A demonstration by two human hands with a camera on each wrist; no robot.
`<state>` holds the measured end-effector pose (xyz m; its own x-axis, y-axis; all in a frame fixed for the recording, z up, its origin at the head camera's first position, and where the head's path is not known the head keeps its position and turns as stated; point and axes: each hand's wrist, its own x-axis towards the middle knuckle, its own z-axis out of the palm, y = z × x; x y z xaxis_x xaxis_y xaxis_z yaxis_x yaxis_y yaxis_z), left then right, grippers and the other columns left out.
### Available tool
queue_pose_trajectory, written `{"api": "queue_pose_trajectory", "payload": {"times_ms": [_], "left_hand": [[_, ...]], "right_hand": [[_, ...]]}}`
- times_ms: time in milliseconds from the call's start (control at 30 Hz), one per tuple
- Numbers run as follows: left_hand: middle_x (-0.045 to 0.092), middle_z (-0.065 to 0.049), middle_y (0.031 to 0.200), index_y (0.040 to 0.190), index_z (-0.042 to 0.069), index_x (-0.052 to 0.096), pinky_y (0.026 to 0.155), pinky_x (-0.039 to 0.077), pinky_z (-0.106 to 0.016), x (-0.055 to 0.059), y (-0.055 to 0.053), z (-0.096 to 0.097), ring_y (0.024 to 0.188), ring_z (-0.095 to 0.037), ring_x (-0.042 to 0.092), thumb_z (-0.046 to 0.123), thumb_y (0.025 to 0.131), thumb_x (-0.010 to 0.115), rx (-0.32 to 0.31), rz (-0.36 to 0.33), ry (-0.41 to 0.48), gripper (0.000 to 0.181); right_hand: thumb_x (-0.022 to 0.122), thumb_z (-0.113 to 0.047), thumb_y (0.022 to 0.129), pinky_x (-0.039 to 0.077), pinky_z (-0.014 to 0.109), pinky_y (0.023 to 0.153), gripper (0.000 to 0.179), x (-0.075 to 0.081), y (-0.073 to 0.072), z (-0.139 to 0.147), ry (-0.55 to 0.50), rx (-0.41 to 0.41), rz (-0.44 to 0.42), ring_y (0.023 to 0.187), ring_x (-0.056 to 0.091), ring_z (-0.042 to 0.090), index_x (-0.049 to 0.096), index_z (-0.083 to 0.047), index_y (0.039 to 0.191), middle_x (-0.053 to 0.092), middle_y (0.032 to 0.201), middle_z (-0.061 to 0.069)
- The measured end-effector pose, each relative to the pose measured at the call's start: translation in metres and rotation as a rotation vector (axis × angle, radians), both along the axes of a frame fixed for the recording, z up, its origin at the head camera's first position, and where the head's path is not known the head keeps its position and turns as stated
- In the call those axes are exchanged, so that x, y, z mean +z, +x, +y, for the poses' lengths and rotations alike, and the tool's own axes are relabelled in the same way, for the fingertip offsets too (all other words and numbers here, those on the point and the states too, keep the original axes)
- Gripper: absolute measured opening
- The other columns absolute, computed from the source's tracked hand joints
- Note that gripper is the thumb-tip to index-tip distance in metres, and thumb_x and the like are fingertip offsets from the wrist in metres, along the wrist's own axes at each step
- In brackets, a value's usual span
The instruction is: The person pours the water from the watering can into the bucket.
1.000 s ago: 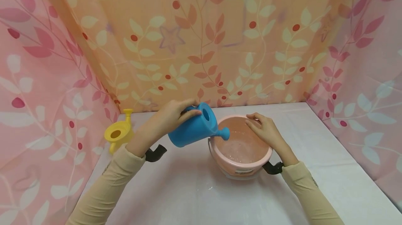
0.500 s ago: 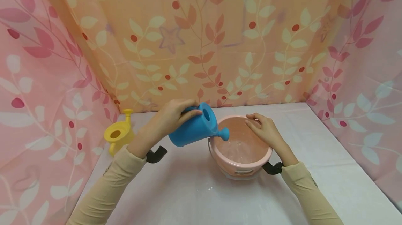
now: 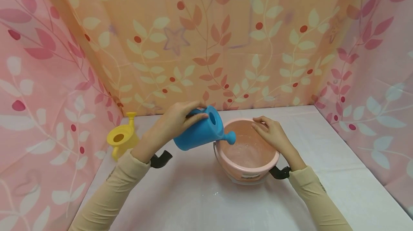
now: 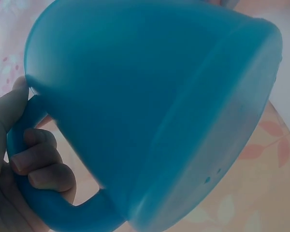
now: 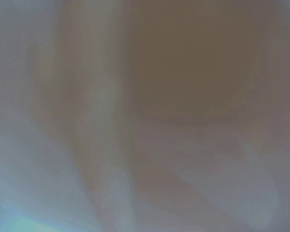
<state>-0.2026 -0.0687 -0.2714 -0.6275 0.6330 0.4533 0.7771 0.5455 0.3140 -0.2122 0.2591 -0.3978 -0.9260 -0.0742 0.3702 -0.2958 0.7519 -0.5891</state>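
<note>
My left hand (image 3: 182, 118) grips the handle of a blue watering can (image 3: 200, 130), its fingers curled through the loop in the left wrist view. Held above the table, the can tilts right, and its spout (image 3: 229, 137) hangs over the left rim of a pink bucket (image 3: 248, 169). Rippled water (image 3: 246, 152) with small bubbles lies inside the bucket. On the bucket's right rim my right hand (image 3: 272, 133) holds on, thumb on the inner side. The right wrist view is badly blurred.
A yellow watering can (image 3: 124, 136) stands at the table's left, partly behind my left forearm. A few water drops (image 3: 215, 193) lie on the white table (image 3: 200, 213) in front of the bucket. Leaf-patterned cloth (image 3: 206, 44) walls off the back and sides.
Ripples and bubbles in the bucket's water shift from frame to frame. Both hands, the blue watering can and the bucket stay nearly where they were.
</note>
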Motion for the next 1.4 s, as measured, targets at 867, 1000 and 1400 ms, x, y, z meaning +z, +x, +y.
{"api": "queue_pose_trajectory", "payload": {"times_ms": [867, 1000, 1400], "left_hand": [[0.063, 0.001, 0.097, 0.106, 0.025, 0.055, 0.073, 0.049, -0.04, 0.0019, -0.001, 0.0045, 0.084, -0.016, 0.061, 0.042, 0.081, 0.056, 0.031, -0.102, -0.012, 0.03], [0.063, 0.001, 0.094, 0.104, 0.024, 0.056, 0.073, 0.05, -0.038, 0.0032, -0.0022, 0.0064, 0.08, -0.014, 0.06, 0.044, 0.08, 0.055, 0.024, -0.092, -0.02, 0.031], [0.063, 0.002, 0.09, 0.098, 0.025, 0.056, 0.071, 0.05, -0.037, 0.0039, -0.0031, 0.0076, 0.077, -0.013, 0.061, 0.044, 0.08, 0.055, 0.016, -0.105, -0.015, 0.026]], "right_hand": [[0.058, -0.035, 0.083, 0.04, 0.047, 0.084, 0.033, -0.0013, 0.0002, 0.0, -0.001, 0.006, -0.002, 0.103, 0.053, 0.029, 0.057, -0.013, 0.108, 0.06, 0.107, 0.008], [0.058, -0.035, 0.083, 0.04, 0.047, 0.085, 0.033, -0.0016, 0.0003, 0.0004, -0.006, 0.005, -0.004, 0.104, 0.052, 0.028, 0.057, -0.013, 0.108, 0.06, 0.109, 0.008], [0.058, -0.036, 0.083, 0.041, 0.046, 0.084, 0.034, -0.0023, -0.0004, 0.0009, -0.006, 0.017, 0.014, 0.103, 0.053, 0.028, 0.057, -0.013, 0.108, 0.06, 0.109, 0.008]]}}
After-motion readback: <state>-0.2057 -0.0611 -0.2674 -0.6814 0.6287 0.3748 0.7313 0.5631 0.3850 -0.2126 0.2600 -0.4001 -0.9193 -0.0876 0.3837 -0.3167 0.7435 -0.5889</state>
